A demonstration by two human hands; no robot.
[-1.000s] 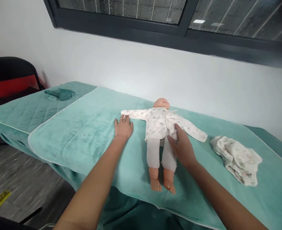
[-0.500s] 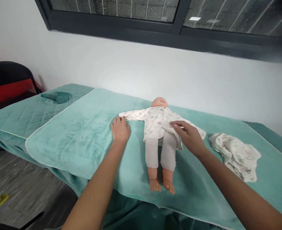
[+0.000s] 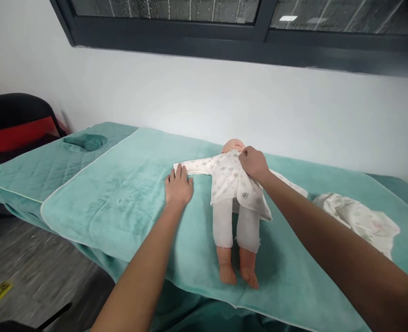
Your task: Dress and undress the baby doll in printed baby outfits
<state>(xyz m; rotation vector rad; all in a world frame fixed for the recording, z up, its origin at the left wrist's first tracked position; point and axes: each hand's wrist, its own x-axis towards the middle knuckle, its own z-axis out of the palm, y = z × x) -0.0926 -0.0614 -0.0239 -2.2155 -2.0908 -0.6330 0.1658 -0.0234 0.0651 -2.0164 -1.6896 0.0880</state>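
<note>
A baby doll (image 3: 225, 265) lies on its back on the teal bed cover (image 3: 121, 184), head toward the wall and feet toward me. It has on a white printed baby shirt (image 3: 225, 177). One sleeve stretches out to the left, and my left hand (image 3: 179, 186) rests by its cuff with fingers spread, the tips touching the cuff. At the shirt's neckline, my right hand (image 3: 254, 162) is closed with the fingertips pinching the fabric. My right forearm hides part of the doll's other sleeve.
A crumpled white printed cloth (image 3: 359, 221) lies right of the doll, partly behind my forearm. The bed's face hole (image 3: 85, 142) is at the far left, near a black and red chair (image 3: 20, 124). A white wall and dark window frame (image 3: 162, 39) stand behind.
My right hand has moved up from the middle of the shirt front to the neckline and closed there. My left hand stays by the cuff, its fingers now flatter and more spread.
</note>
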